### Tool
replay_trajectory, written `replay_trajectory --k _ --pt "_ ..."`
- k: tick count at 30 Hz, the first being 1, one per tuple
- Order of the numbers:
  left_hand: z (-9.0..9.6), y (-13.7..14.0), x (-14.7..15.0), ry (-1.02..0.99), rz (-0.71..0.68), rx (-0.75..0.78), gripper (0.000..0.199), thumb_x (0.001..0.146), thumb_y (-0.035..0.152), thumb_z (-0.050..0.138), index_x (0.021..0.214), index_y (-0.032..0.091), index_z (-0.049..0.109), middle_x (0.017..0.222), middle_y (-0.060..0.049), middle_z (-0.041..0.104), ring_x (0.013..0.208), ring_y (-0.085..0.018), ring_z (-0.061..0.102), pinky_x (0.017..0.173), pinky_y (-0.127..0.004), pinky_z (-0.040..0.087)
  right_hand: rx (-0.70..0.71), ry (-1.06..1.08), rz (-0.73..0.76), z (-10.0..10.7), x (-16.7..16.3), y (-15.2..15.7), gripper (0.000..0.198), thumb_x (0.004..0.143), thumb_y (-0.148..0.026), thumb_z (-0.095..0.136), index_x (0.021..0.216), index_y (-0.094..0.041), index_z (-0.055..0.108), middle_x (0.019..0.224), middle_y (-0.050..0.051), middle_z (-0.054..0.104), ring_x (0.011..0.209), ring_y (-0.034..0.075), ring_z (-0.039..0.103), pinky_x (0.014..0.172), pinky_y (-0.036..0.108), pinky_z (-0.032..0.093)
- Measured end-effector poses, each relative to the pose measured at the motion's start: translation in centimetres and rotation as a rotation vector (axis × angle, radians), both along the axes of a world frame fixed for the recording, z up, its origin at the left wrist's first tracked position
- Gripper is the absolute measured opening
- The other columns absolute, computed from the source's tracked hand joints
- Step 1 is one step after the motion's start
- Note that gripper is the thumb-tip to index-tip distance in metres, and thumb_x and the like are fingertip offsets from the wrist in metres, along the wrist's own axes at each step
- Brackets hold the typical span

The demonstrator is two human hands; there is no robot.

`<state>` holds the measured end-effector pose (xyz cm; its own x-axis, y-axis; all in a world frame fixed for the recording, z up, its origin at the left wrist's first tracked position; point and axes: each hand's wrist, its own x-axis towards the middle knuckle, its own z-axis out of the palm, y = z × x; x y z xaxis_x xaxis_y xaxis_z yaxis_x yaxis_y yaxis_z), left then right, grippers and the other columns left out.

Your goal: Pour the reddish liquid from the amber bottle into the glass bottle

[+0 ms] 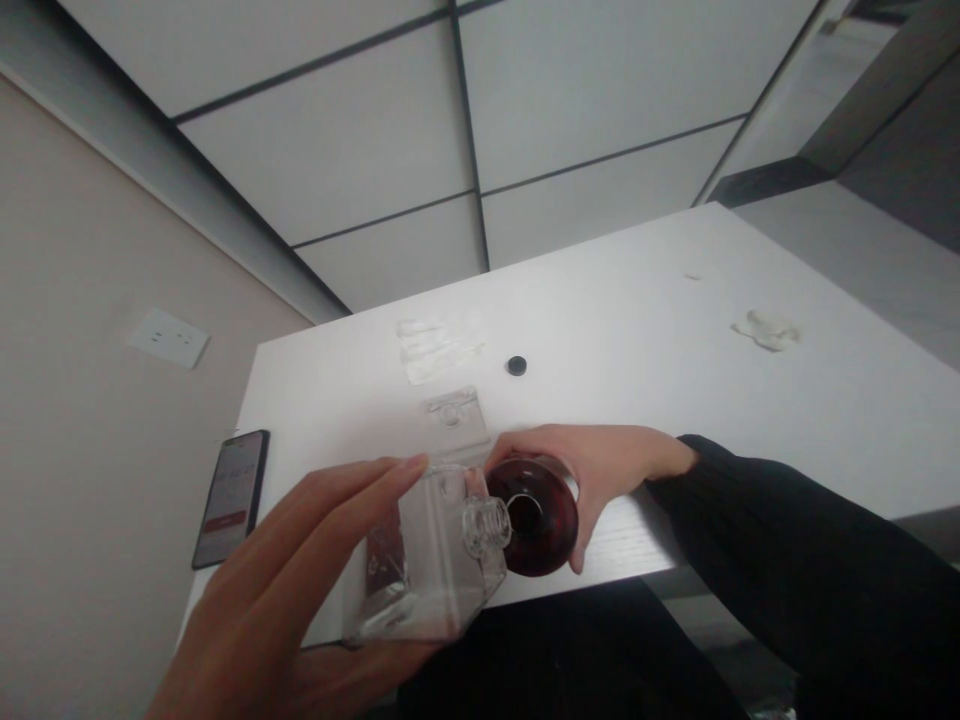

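My left hand (300, 560) is closed around a clear square-sided bottle (442, 560), tipped over to the right. The threaded neck of this bottle is at the open mouth of a dark red round bottle (551, 530). Whether liquid is flowing between them I cannot tell. A dark reddish patch shows through the clear wall near my left fingers. My right hand (607, 465) wraps around the dark bottle from behind and the right side, near the table's front edge. Just beyond the bottles lies a clear flat piece with a round feature (454, 415).
A small black cap (517, 366) lies on the white table (600, 330) behind the bottles. White tissue (439, 345) is at its left, crumpled tissue (769, 330) far right. A phone (232, 495) rests at the left edge. White panels (345, 150) stand behind the table.
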<state>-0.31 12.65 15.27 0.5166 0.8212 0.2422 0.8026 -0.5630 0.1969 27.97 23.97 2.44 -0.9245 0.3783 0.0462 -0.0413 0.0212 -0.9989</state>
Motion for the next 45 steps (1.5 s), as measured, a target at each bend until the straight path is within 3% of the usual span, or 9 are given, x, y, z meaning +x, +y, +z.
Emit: replay_trajectory --k 13,27,45 --pt "0.3 0.3 0.2 0.032 -0.027 0.041 0.066 0.1 0.061 0.06 0.158 0.034 0.045 0.141 -0.004 0.069 0.119 -0.024 0.075 0.098 -0.025 0.065 -0.026 0.003 0.004 -0.2 0.0 -0.1 0.087 0.047 -0.037 0.105 0.123 -0.019 0.064 0.125 0.007 0.074 0.114 0.026 0.07 0.096 0.033 0.053" --pt "0.5 -0.1 0.2 0.043 0.049 0.008 0.067 0.098 0.072 0.052 0.159 0.045 0.042 0.142 0.002 0.069 0.113 -0.027 0.078 0.091 -0.033 0.071 -0.002 0.003 0.007 0.0 0.0 0.0 0.086 0.051 -0.039 0.104 0.125 -0.02 0.064 0.128 0.007 0.073 0.117 0.026 0.069 0.099 0.034 0.052" --pt "1.5 0.0 0.1 0.111 0.062 -0.073 0.07 0.097 0.062 0.064 0.16 0.044 0.039 0.148 0.0 0.063 0.122 -0.026 0.072 0.094 -0.034 0.066 -0.086 -0.018 0.032 0.2 0.1 -0.1 0.083 0.052 -0.036 0.103 0.123 -0.019 0.063 0.129 0.008 0.072 0.119 0.027 0.069 0.101 0.035 0.054"
